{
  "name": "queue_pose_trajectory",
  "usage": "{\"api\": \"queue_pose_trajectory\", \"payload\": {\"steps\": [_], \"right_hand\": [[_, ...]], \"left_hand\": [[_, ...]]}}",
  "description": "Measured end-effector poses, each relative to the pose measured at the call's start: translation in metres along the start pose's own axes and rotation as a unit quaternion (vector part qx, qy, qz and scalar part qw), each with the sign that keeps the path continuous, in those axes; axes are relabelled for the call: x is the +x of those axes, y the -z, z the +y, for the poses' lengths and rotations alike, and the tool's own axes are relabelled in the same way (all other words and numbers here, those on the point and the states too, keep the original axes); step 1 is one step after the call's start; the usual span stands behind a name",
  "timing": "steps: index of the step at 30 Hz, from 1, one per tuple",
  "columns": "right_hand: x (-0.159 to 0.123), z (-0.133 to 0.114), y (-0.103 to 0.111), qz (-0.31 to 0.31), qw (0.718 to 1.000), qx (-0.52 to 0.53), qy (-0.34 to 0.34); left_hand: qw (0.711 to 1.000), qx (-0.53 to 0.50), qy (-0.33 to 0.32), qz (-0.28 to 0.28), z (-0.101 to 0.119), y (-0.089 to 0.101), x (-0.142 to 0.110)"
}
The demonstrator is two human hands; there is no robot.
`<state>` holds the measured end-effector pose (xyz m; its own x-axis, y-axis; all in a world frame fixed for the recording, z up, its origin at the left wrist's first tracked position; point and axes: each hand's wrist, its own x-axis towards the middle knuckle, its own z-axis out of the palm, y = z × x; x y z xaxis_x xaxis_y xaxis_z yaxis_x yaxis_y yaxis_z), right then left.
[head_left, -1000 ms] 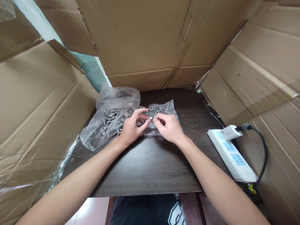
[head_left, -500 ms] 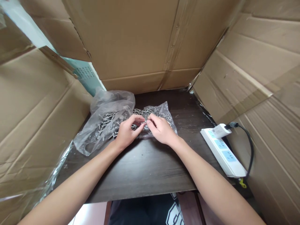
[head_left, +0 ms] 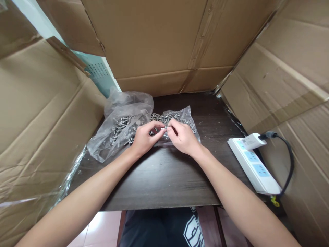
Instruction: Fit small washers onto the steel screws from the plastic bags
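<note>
Between my two hands a small silvery bolt (head_left: 163,128) lies about level above the hardware. My left hand (head_left: 146,138) pinches it from the left with thumb and forefinger. From the other side, the closed fingertips of my right hand (head_left: 184,138) grip its right end; any small part between them is too tiny to tell. Behind and beneath the hands is a flat clear plastic bag (head_left: 187,113) with loose bolts, nuts and washers on it. To the left, a larger crumpled plastic bag (head_left: 99,145) holds many metal bolts (head_left: 120,126).
The dark wooden tabletop (head_left: 164,178) has cardboard walls (head_left: 154,41) at the back and both sides. On the right lies a white power strip (head_left: 257,171) with a plugged-in adapter (head_left: 253,141) and black cable (head_left: 291,161). A printed sheet (head_left: 99,72) shows at back left.
The whole view has shifted, so everything sits slightly further right and higher. Both hands still meet at the bolt, which now shows a little more clearly between the fingertips.
</note>
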<state>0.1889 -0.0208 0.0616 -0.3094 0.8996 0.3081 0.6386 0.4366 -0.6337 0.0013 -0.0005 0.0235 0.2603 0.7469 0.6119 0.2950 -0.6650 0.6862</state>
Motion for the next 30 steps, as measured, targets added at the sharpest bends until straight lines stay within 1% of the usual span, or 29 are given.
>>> {"api": "queue_pose_trajectory", "payload": {"steps": [4,6,9,12,14,20,26,30], "right_hand": [[0.0001,0.0014,0.0018,-0.016,0.999,-0.039,-0.002],[0.0001,0.0025,0.0015,-0.002,0.999,-0.036,0.012],[0.0002,0.0033,-0.0010,0.042,0.998,0.027,0.041],[0.0006,0.0031,-0.0040,0.061,0.994,0.084,0.041],[0.0008,0.0030,-0.0050,0.060,0.993,0.089,0.041],[-0.0011,0.0025,-0.0037,0.045,0.996,0.060,0.044],[-0.0024,0.0021,-0.0016,0.001,0.999,0.035,0.018],[-0.0022,0.0048,-0.0030,0.024,0.997,0.044,0.051]], "left_hand": [[1.000,0.021,-0.008,-0.017,-0.0005,0.0004,-0.0011],[0.999,0.027,-0.009,-0.016,-0.0008,0.0005,-0.0012],[0.999,0.036,-0.009,-0.015,-0.0012,0.0010,-0.0006],[0.999,0.040,-0.013,-0.019,-0.0020,0.0018,-0.0001],[0.999,0.042,-0.016,-0.025,-0.0028,0.0023,-0.0002],[0.996,0.065,-0.037,-0.039,-0.0023,0.0030,-0.0012],[0.996,0.055,-0.052,-0.035,-0.0011,0.0030,-0.0023],[0.996,0.063,-0.058,-0.033,-0.0022,0.0032,-0.0030]]}}
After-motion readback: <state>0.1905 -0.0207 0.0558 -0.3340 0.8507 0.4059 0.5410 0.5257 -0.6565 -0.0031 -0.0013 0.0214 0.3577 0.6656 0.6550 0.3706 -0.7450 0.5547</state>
